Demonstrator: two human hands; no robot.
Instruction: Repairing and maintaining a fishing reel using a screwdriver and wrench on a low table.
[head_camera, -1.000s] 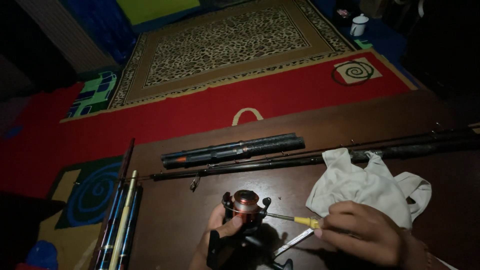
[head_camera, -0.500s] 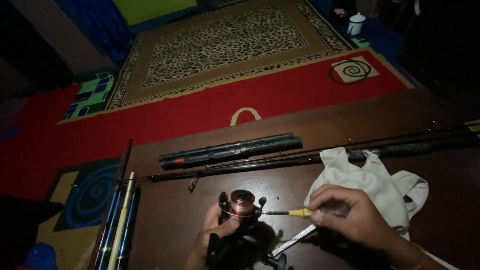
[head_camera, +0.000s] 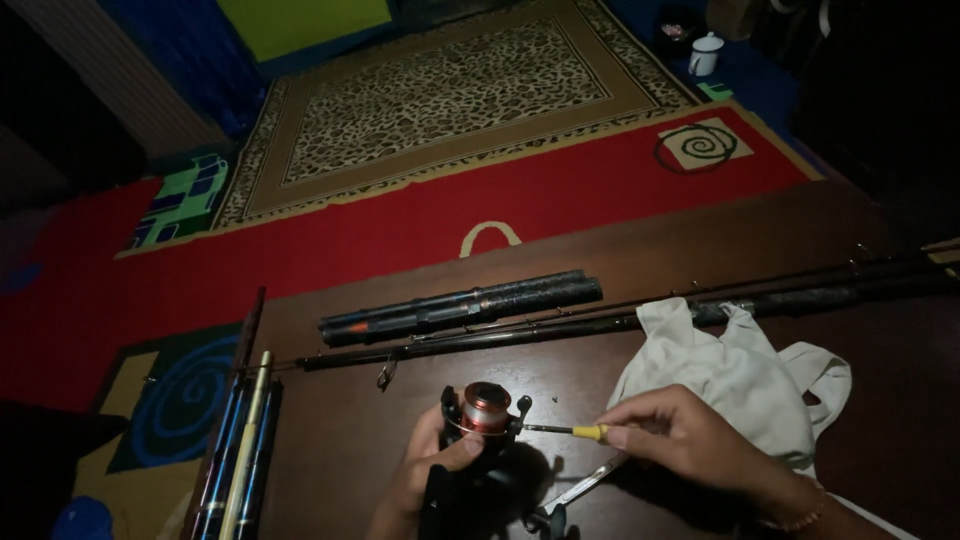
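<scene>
My left hand (head_camera: 428, 478) grips a black fishing reel (head_camera: 478, 440) with a reddish spool, held upright over the brown table (head_camera: 350, 440). My right hand (head_camera: 690, 440) pinches a small yellow-handled screwdriver (head_camera: 570, 431), its thin shaft pointing left and its tip at the side of the reel. Under the right hand lies a silver reel handle (head_camera: 585, 485), partly hidden. A white cloth (head_camera: 740, 375) is spread on the table just behind my right hand.
Dark fishing rod sections (head_camera: 460, 305) lie across the table beyond the reel, reaching the right edge. Several more rods (head_camera: 240, 450) lie along the table's left side. Red and patterned carpets (head_camera: 440, 110) cover the floor; a white mug (head_camera: 705, 53) stands far right.
My right hand has lifted slightly and brought the screwdriver level, its tip now against the reel's side. The left hand keeps the reel in place.
</scene>
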